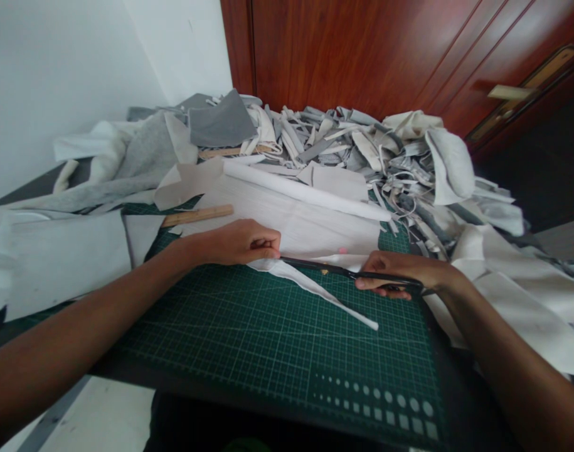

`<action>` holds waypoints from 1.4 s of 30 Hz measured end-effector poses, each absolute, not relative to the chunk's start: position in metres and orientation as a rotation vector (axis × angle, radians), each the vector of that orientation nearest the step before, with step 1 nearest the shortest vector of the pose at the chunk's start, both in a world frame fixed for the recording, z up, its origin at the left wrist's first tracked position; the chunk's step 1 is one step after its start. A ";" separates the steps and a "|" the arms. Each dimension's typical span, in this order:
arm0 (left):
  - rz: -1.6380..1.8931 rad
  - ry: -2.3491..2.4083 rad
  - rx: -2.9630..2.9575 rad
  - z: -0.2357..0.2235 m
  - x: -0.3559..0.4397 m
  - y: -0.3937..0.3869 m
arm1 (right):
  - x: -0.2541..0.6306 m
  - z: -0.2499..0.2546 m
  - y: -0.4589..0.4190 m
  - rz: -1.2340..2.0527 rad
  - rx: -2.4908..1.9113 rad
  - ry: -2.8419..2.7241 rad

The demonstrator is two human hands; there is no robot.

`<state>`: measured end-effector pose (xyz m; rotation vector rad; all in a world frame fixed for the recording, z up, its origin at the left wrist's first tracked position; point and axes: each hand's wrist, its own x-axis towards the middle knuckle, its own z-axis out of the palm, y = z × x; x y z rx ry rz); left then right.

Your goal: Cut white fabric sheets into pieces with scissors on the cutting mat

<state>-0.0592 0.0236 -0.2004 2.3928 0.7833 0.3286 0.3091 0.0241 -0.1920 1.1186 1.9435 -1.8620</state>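
Observation:
My right hand [399, 275] is closed around the handles of black scissors [334, 269], whose blades point left across a sheet of white fabric [310, 220]. My left hand [244, 243] is closed on the fabric's edge right at the blade tips, pinching it down. A narrow cut strip of the fabric [324, 294] trails off toward the right over the green cutting mat [249, 339]. The far end of the sheet is rolled up [305, 191].
A big heap of grey and white fabric scraps [385, 157] fills the back and right of the table. A wooden ruler [197, 215] lies left of the sheet, more cloth pieces [65, 257] at left. A dark wooden door [385, 56] with handle [507, 93] stands behind.

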 end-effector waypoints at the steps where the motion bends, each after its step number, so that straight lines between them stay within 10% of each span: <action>1: 0.330 0.783 2.389 -0.201 -0.059 0.024 | 0.309 -0.192 0.024 -1.869 1.123 1.938; 42: 0.209 0.851 2.269 -0.192 -0.066 0.024 | 0.308 -0.191 0.023 -1.832 1.120 1.961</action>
